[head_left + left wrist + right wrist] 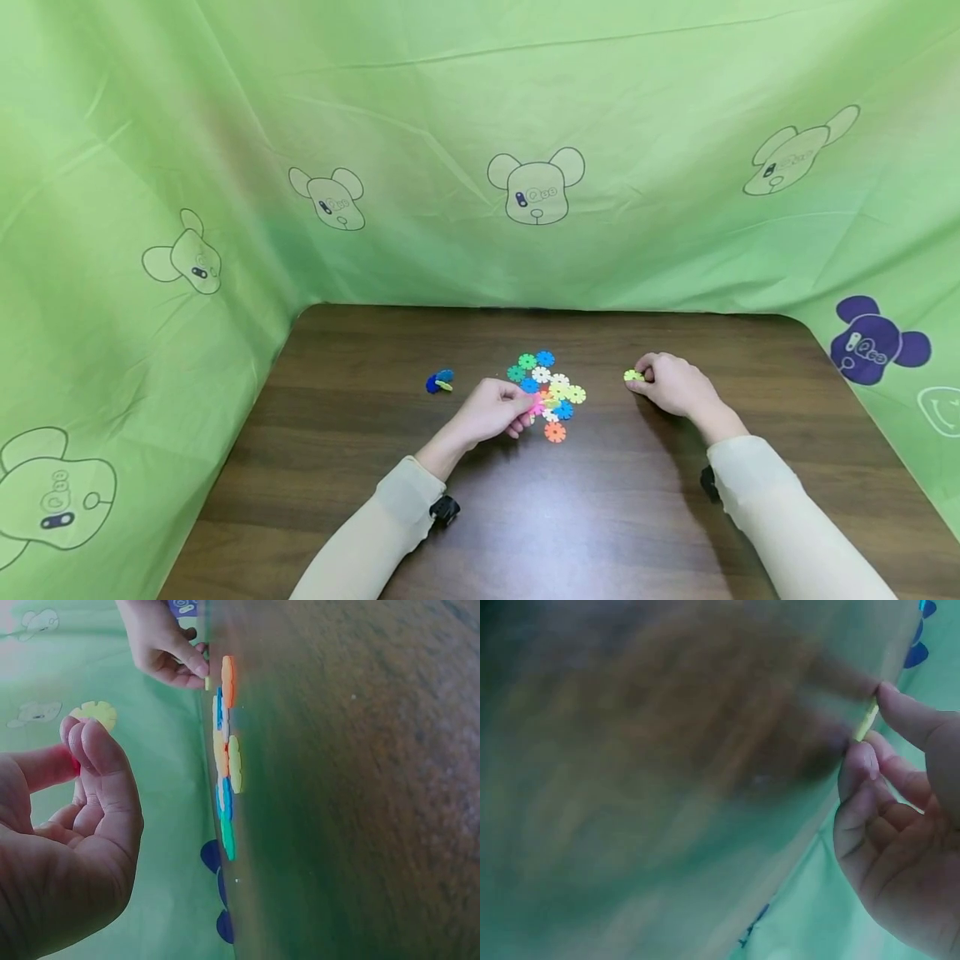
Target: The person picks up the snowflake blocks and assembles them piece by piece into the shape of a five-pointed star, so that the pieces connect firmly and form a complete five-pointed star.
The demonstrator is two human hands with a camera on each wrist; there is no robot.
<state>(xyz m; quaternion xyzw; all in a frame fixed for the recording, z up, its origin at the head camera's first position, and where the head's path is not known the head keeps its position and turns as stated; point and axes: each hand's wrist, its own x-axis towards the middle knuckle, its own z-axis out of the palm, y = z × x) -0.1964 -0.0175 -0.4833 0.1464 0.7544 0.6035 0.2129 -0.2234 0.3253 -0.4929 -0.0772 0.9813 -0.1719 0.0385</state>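
Head view: left hand [495, 410] pinches a pink disc [537, 406], right hand [677, 385] a yellow disc [633, 376].

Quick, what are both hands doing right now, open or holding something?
Left hand: closed, pinching a pink piece.
Right hand: closed, pinching a yellow disc.

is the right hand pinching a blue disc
No, the right hand pinches a yellow-green disc, held to the right of the cluster of coloured discs in the head view.

Pink piece [537, 406], probably round, half-hidden
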